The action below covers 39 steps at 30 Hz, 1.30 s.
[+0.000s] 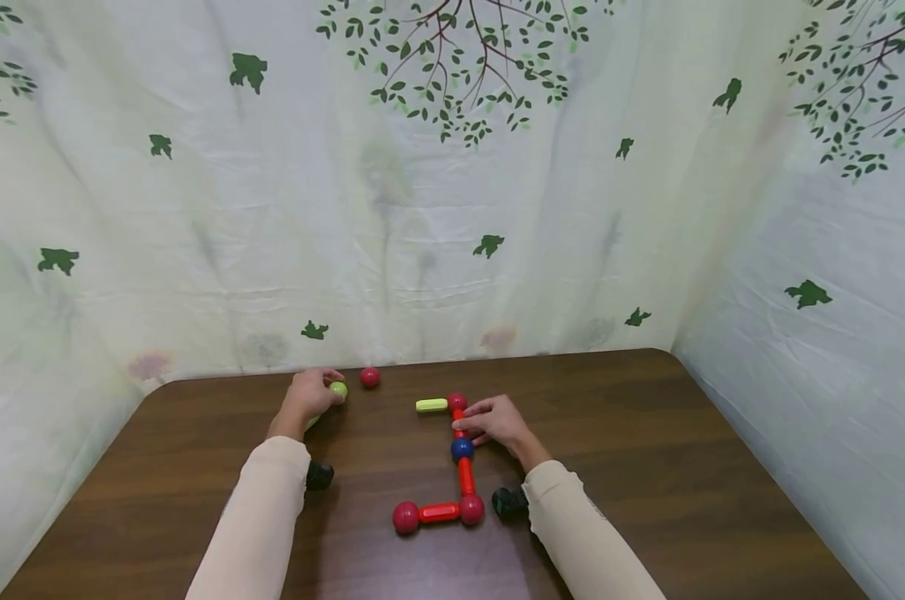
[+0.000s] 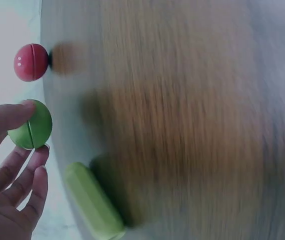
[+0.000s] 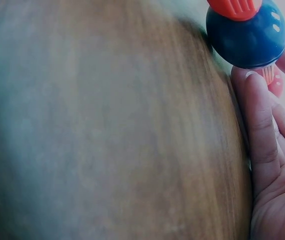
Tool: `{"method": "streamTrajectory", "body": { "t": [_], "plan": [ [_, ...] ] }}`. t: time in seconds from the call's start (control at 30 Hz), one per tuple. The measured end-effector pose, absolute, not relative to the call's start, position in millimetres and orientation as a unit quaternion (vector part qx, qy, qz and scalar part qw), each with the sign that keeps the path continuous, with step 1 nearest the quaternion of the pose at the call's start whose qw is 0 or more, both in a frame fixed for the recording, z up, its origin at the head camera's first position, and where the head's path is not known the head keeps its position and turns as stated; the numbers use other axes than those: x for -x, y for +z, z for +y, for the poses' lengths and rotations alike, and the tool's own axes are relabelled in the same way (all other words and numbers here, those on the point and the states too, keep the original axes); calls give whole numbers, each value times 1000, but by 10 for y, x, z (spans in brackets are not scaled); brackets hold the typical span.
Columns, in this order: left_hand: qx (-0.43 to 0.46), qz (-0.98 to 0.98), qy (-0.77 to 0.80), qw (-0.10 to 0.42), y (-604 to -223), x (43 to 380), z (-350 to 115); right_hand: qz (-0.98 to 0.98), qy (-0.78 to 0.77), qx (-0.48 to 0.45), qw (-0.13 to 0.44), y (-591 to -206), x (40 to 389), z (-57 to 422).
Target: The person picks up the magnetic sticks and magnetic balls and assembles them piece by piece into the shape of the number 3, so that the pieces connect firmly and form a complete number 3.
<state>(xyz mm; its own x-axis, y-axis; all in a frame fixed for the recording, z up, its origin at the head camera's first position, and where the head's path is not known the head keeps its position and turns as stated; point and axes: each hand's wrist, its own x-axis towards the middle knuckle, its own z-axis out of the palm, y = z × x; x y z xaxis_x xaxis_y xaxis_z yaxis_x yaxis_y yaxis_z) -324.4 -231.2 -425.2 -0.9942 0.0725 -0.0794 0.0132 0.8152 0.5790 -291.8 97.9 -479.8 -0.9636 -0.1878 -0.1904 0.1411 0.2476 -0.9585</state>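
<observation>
My left hand [image 1: 310, 398] pinches a green ball [image 2: 37, 125] between thumb and fingers, near the table's far edge. Close by lies a yellow-green rod [image 2: 93, 201], mostly covered by that hand in the head view. With thumb and fingers my right hand [image 1: 501, 421] holds the upper red rod [image 1: 459, 432] of a joined chain. Along this chain, a blue ball [image 1: 462, 450] links to a lower red rod [image 1: 466, 477], a corner red ball [image 1: 472, 509], a sideways red rod [image 1: 439, 512] and an end red ball [image 1: 406, 517]. At its top, a red ball [image 1: 457, 402] bears a yellow-green rod [image 1: 432, 406] pointing left.
A loose red ball [image 1: 370, 377] sits at the far edge of the brown wooden table [image 1: 617, 467], right of my left hand. Behind the table hangs a pale curtain [image 1: 392, 292] with leaf prints, and another stretch borders the right side. Each wrist carries a black camera.
</observation>
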Motion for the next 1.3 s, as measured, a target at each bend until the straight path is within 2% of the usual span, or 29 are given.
{"method": "streamTrajectory", "body": {
  "t": [0.2, 0.37, 0.73, 1.3],
  "plan": [
    [-79, 957, 279, 15, -4186, 3190, -2230, 778, -615, 20, 129, -4787, 2910, 1027],
    [-112, 952, 286, 11, -4195, 3131, -2145, 779, -615, 15, 123, -4780, 2908, 1055],
    [-115, 940, 321, 32, -4219, 2946, -2000, 777, -616, 6, 126, -4788, 2890, 1046],
    [-157, 920, 360, 9, -4396, 2847, -1878, 774, -618, 18, 136, -4792, 2875, 965]
  ]
}}
